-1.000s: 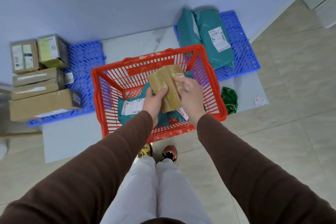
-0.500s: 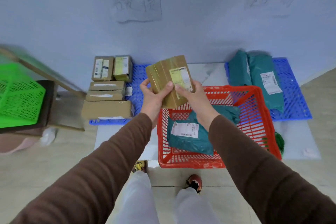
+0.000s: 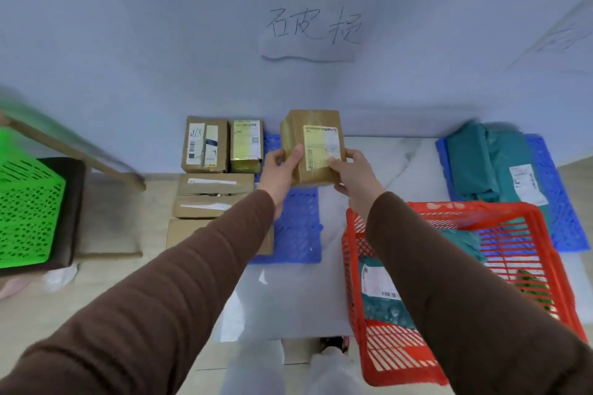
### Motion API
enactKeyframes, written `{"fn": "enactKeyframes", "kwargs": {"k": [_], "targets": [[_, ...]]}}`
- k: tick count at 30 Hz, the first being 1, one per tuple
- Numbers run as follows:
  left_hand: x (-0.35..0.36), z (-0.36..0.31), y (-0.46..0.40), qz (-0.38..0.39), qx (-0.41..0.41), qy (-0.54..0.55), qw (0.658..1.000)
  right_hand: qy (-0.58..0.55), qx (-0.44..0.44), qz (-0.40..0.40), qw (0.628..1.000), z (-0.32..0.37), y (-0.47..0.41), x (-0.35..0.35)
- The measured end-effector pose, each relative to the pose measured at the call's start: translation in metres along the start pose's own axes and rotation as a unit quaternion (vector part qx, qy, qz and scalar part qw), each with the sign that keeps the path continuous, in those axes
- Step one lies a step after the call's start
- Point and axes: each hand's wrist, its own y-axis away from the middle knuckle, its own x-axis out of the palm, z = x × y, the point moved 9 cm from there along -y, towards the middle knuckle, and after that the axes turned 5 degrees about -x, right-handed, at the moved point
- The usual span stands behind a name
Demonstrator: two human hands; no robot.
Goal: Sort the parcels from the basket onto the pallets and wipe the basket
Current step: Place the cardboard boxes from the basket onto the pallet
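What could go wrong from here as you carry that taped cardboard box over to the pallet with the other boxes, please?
1. The taped box is held only at its lower edges by the left hand and right hand; glossy tape might let the grip slip.
2. The left blue pallet is mostly covered by stacked cardboard boxes, so setting it down could nudge them.
3. The red basket sits near the feet, a possible trip hazard.
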Motion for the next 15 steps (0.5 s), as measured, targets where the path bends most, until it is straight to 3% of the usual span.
{"fn": "enactKeyframes", "kwargs": {"k": [3, 7, 15], "targets": [[-0.003, 0.016, -0.026, 0.026, -0.062, 0.03, 0.997, -0.005, 0.054, 0.003, 0.999, -0.018, -0.031, 0.019], [-0.008, 0.038, -0.067, 0.034, -0.076, 0.031, 0.996, -0.019, 0.091, 0.009, 0.996, -0.042, -0.076, 0.041], [-0.043, 0.093, -0.153, -0.061, -0.11, 0.088, 0.988, -0.038, 0.118, 0.003, 0.992, -0.084, -0.154, 0.081]]}}
